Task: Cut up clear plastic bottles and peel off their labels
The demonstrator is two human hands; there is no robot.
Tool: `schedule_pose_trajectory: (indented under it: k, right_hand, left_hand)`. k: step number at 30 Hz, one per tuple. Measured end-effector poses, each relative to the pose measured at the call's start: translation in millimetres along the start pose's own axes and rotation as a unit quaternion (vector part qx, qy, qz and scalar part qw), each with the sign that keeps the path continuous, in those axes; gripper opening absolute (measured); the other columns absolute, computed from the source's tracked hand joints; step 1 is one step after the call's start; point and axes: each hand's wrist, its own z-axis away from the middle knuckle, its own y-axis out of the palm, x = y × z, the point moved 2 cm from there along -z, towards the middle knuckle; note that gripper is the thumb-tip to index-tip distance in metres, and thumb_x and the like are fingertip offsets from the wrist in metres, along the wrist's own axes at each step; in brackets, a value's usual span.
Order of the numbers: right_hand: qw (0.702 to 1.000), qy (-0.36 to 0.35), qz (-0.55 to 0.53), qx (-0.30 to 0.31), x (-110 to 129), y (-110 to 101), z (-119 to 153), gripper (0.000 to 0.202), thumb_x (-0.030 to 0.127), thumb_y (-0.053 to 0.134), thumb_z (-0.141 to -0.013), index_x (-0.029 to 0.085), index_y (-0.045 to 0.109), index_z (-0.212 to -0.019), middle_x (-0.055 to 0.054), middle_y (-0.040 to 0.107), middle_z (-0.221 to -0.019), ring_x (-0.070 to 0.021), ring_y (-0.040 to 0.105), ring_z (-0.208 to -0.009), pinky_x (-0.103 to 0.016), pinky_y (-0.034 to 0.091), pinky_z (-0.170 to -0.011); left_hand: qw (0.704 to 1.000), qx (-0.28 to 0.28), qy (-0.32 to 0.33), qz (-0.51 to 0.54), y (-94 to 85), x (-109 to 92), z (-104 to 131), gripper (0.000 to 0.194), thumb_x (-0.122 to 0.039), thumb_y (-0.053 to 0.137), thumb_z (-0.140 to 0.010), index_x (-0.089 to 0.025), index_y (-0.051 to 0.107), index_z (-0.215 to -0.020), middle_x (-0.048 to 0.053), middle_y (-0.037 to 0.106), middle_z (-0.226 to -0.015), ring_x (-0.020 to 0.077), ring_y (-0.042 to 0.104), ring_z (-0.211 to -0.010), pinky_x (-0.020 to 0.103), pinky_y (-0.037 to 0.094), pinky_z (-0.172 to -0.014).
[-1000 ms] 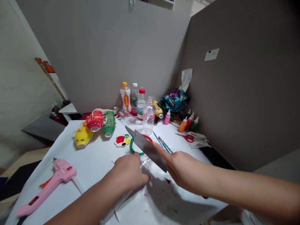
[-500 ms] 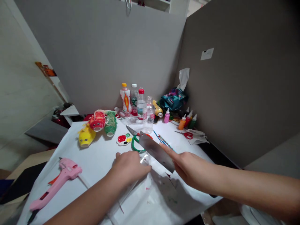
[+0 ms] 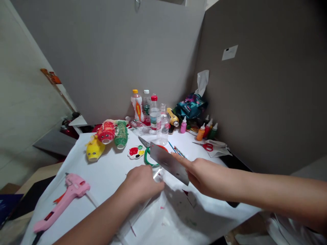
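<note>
My right hand (image 3: 199, 173) is wrapped round the handle of a kitchen cleaver (image 3: 168, 163), index finger stretched along the top of its broad metal blade. The blade slants just above a clear plastic piece (image 3: 157, 173); whether they touch is unclear. My left hand (image 3: 143, 180) is closed over that piece, hiding most of it, so its full shape cannot be made out. Just beyond the blade lie green-and-orange-handled scissors (image 3: 148, 159), partly covered by it. To their left sits a small palette (image 3: 136, 152) with red, yellow, green and black paint.
A pink glue gun (image 3: 63, 200) lies at left. Behind it are yellow, red and green painted bottle crafts (image 3: 95, 149). Several plastic bottles (image 3: 154, 114) stand at the back. Paint bottles (image 3: 200, 132), red scissors (image 3: 207, 147) and a tissue pack (image 3: 192, 106) are at right.
The view has shifted slightly. The cleaver stays in my right hand near the clear plastic piece, at almost the same tilt. My left hand keeps its hold.
</note>
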Motion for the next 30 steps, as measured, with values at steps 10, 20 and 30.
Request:
schedule_pose_trajectory:
  k: [10, 20, 30]
  right_hand:
    - [0.997, -0.074, -0.015, -0.034, 12, -12, -66, 0.078, 0.011, 0.044, -0.086, 0.010, 0.017, -0.158, -0.010, 0.070, -0.082, -0.0187, 0.055, -0.061, -0.025, 0.032, -0.051]
    - [0.997, 0.043, -0.040, 0.045, -6, -1, 13, 0.085, 0.011, 0.049, -0.087, 0.027, 0.008, -0.160, 0.001, 0.056, -0.068, -0.0126, 0.039, -0.050, -0.023, 0.028, -0.049]
    - [0.999, -0.049, 0.016, 0.009, 15, -9, -47, 0.085, 0.006, 0.046, -0.083, 0.011, 0.009, -0.160, -0.011, 0.070, -0.080, -0.0193, 0.056, -0.058, -0.026, 0.032, -0.050]
  left_hand:
    - [1.000, 0.003, -0.019, -0.017, -0.4, -5, -2, 0.047, -0.054, 0.060, -0.065, -0.018, 0.069, -0.092, 0.019, 0.077, -0.096, 0.0407, 0.070, -0.096, 0.047, 0.049, -0.083]
    - [0.999, -0.008, -0.001, 0.035, 5.8, 2, -4, 0.042, -0.058, 0.057, -0.070, -0.021, 0.067, -0.085, 0.014, 0.076, -0.085, 0.0389, 0.068, -0.092, 0.051, 0.041, -0.092]
    - [1.000, 0.002, -0.022, 0.019, -0.1, -4, -2, 0.034, -0.045, 0.060, -0.068, -0.018, 0.067, -0.087, 0.013, 0.077, -0.082, 0.0375, 0.069, -0.088, 0.058, 0.035, -0.097]
